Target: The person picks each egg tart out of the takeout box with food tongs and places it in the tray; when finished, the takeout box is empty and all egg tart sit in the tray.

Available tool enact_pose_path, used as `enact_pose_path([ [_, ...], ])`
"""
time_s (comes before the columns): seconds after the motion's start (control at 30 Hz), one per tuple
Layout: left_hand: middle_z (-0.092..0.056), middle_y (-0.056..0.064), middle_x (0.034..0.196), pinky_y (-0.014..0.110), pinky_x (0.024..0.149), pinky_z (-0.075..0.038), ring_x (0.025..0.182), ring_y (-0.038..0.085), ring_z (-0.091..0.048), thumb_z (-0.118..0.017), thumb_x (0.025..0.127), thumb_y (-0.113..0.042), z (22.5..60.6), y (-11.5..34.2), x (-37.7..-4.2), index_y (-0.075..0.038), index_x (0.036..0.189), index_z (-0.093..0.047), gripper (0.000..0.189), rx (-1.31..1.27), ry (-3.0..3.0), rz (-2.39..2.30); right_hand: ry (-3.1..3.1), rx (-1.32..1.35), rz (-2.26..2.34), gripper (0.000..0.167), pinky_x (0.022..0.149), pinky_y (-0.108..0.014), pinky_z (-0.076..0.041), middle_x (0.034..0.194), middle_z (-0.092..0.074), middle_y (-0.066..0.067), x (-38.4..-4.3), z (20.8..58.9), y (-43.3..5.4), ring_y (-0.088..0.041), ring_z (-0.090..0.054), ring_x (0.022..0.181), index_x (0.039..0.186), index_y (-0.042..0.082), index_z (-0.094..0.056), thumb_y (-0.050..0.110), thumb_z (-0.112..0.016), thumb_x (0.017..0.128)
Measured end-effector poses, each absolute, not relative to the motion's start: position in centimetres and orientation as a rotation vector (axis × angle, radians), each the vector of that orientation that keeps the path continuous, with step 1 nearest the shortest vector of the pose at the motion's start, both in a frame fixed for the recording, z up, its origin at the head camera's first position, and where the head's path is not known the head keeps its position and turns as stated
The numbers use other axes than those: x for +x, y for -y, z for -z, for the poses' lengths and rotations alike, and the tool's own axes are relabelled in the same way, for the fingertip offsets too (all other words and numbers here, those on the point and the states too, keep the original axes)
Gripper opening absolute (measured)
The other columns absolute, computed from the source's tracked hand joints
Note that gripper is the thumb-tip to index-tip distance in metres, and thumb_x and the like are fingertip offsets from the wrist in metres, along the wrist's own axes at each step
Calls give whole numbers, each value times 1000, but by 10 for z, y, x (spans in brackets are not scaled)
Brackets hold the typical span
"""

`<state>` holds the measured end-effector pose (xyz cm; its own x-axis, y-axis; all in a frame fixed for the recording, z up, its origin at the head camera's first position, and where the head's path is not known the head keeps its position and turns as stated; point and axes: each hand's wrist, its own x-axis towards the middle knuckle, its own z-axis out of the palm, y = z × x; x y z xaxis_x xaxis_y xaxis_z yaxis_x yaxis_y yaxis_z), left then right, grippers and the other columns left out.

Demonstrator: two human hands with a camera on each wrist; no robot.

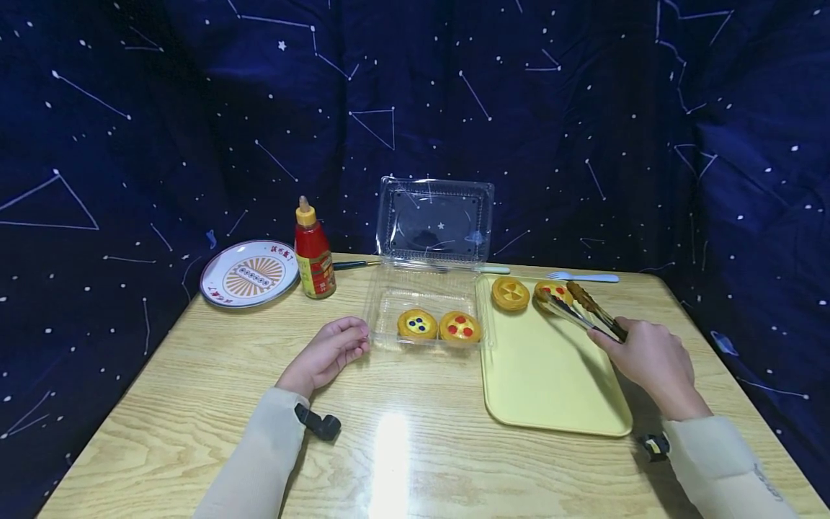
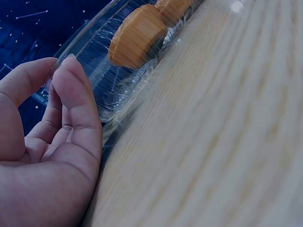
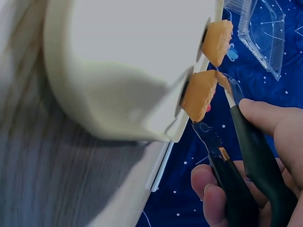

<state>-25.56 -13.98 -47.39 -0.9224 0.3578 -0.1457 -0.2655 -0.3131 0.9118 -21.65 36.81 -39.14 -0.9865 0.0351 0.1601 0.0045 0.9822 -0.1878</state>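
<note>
My left hand [image 1: 329, 353] pinches the near left edge of a clear plastic clamshell box [image 1: 436, 209] between thumb and forefinger. Its lid stands up at the back. Inside sit a tart with blue dots [image 1: 417, 325] and one with red dots [image 1: 460, 328]. With my right hand [image 1: 653, 360] I grip black-handled tongs [image 3: 255, 156]. Their spread tips straddle another red-dotted tart [image 3: 200, 94] at the far end of a pale yellow tray [image 1: 551, 389]. Left of it on the tray lies a tart with a cross-like top [image 1: 510, 294]. Whether the tips touch the tart I cannot tell.
At the back left stand a red sauce bottle [image 1: 315, 256] with a yellow cap and a white patterned plate [image 1: 217, 277]. A light blue fork [image 1: 586, 277] lies behind the tray. A dark-handled utensil [image 1: 350, 264] lies between bottle and box. A starry dark blue cloth [image 1: 583, 144] hangs behind.
</note>
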Motion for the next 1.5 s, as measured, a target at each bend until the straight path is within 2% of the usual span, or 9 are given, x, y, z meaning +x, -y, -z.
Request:
enact_pose_path([
  [0.13, -61, 4, 85, 18, 66, -51, 78, 14, -59, -56, 100, -6, 474, 140, -255, -2, 104, -57, 6, 128, -1554, -2270, 2932, -21, -281, 74, 45, -47, -39, 94, -64, -33, -210, 387, -367, -48, -61, 73, 120, -3, -64, 64, -59, 90],
  [0.37, -60, 5, 88, 18, 67, -51, 77, 11, -60, -54, 100, -5, 474, 140, -257, -5, 103, -58, 4, 135, -1566, -2271, 2901, -26, -329, 80, 50, -52, -42, 113, -60, -37, -195, 374, -361, -57, -58, 90, 130, -4, -59, 65, -57, 90],
  [0.8, -60, 4, 87, 18, 67, -51, 78, 12, -60, -54, 100, -5, 473, 139, -257, -4, 104, -58, 5, 144, -1564, -2265, 2757, 155, -397, 69, 62, -62, -44, 107, -65, -32, -176, 359, -329, -55, -61, 91, 126, 0, -64, 56, -69, 87],
  [0.97, -61, 5, 86, 18, 66, -51, 78, 13, -60, -54, 100, -3, 474, 140, -258, -3, 103, -58, 5, 117, -1547, -2277, 2687, 252, -385, 64, 60, -61, -45, 97, -69, -27, -175, 358, -317, -50, -65, 82, 123, 0, -67, 51, -73, 85],
  [1.1, -61, 5, 86, 18, 65, -51, 78, 13, -60, -53, 100, -3, 476, 140, -258, -3, 103, -58, 5, 111, -1540, -2279, 2665, 310, -377, 63, 52, -50, -45, 75, -70, -15, -176, 357, -308, -30, -61, 61, 121, 0, -68, 50, -75, 83],
  [1.17, -60, 5, 86, 17, 65, -51, 78, 13, -60, -53, 100, -3, 477, 140, -258, -3, 104, -57, 5, 115, -1539, -2278, 2661, 338, -380, 62, 52, -47, -45, 73, -69, -11, -176, 357, -304, -23, -56, 59, 120, -1, -69, 49, -76, 83],
  [1.33, -60, 5, 87, 17, 65, -51, 77, 12, -60, -53, 100, -3, 477, 141, -258, -1, 105, -56, 6, 118, -1538, -2280, 2662, 414, -377, 57, 50, -38, -40, 58, -56, 4, -179, 357, -294, -14, -46, 54, 119, 4, -70, 48, -76, 83],
  [1.4, -60, 5, 88, 17, 66, -51, 77, 12, -61, -52, 101, -3, 477, 141, -258, -1, 105, -56, 6, 119, -1541, -2279, 2670, 436, -371, 56, 49, -33, -34, 54, -43, 9, -180, 358, -291, -12, -40, 51, 120, 6, -70, 48, -76, 84],
  [1.5, -60, 5, 88, 17, 66, -52, 77, 12, -61, -52, 101, -3, 477, 141, -258, -3, 104, -57, 6, 116, -1547, -2277, 2678, 456, -379, 57, 49, -31, -32, 53, -36, 10, -184, 359, -286, -11, -35, 49, 124, 8, -69, 49, -75, 84],
])
